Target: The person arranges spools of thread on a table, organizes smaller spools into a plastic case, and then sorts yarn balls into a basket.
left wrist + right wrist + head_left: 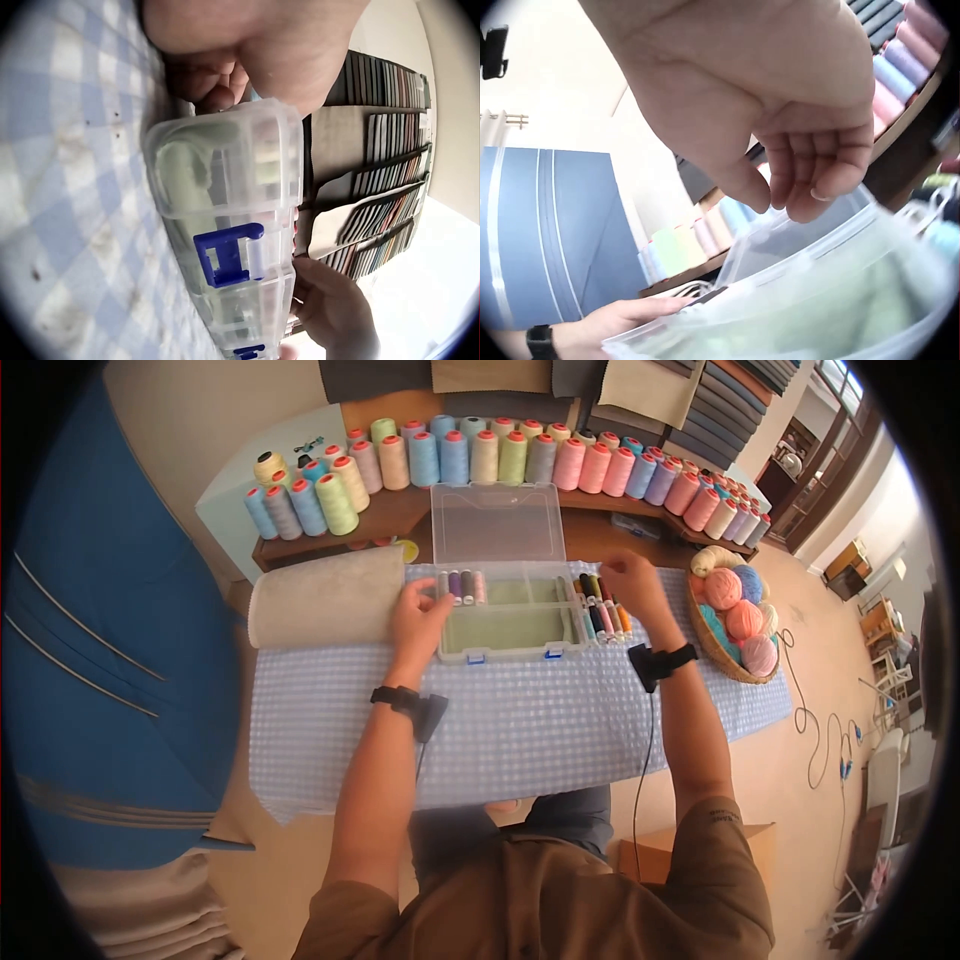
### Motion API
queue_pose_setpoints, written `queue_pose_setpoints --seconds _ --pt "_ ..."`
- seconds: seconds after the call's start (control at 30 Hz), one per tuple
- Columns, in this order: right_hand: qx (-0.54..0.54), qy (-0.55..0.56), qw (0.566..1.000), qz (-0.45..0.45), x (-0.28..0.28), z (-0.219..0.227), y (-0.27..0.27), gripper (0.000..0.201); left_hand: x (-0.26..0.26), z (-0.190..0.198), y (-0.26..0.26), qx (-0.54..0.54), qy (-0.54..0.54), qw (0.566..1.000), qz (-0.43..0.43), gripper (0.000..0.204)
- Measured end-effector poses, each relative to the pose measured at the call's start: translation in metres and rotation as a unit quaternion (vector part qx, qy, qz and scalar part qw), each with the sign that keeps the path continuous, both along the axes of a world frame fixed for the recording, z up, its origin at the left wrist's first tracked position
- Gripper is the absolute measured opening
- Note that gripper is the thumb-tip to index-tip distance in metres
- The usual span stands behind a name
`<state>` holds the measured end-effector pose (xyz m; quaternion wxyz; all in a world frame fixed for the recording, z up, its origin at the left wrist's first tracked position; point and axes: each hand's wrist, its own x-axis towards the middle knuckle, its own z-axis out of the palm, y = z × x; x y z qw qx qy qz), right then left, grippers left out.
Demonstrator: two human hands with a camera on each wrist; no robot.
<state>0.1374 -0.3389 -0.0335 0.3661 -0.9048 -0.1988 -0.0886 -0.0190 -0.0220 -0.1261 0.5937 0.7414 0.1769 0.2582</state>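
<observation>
A clear plastic storage box point(510, 654) with blue latches lies on the checked cloth, its lid point(498, 525) raised at the back. Several small thread spools point(467, 588) in purple, grey and pink stand in its back left compartment. My left hand point(418, 622) holds the box's left end, thumb over the rim and curled fingers low against the outside wall. Above the small thread spools point(603, 610) beside the box's right end hovers my right hand point(635, 590). In the right wrist view its fingers point(810, 154) hang loosely bent near the thumb, with nothing visible between them.
Large thread cones point(455, 458) line the wooden shelf point(590, 512) behind the box. A basket point(700, 625) of yarn balls stands at the right. Grey fabric point(325, 600) lies at the left on the checked cloth point(340, 710). Fabric swatches hang at the back.
</observation>
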Motion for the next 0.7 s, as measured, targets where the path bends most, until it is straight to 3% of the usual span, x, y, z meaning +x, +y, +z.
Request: queue_pose_setpoints --seconds 0.07,0.2,0.5,0.7 --pt "-0.051 -0.001 0.998 -0.044 0.017 -0.004 -0.034 0.027 0.002 -0.002 0.002 -0.004 -0.001 1.0 0.0 0.045" --pt "-0.074 0.087 0.992 -0.045 0.028 -0.027 -0.066 0.034 0.003 -0.007 0.004 -0.011 -0.002 1.0 -0.003 0.046" --pt "-0.096 0.209 0.973 -0.027 -0.005 -0.017 -0.059 0.031 0.001 -0.005 0.004 -0.017 -0.011 1.0 -0.017 0.047" --pt "-0.091 0.19 0.976 -0.05 -0.01 -0.016 -0.052 0.028 0.0 -0.006 0.005 -0.019 -0.014 1.0 -0.019 0.049"
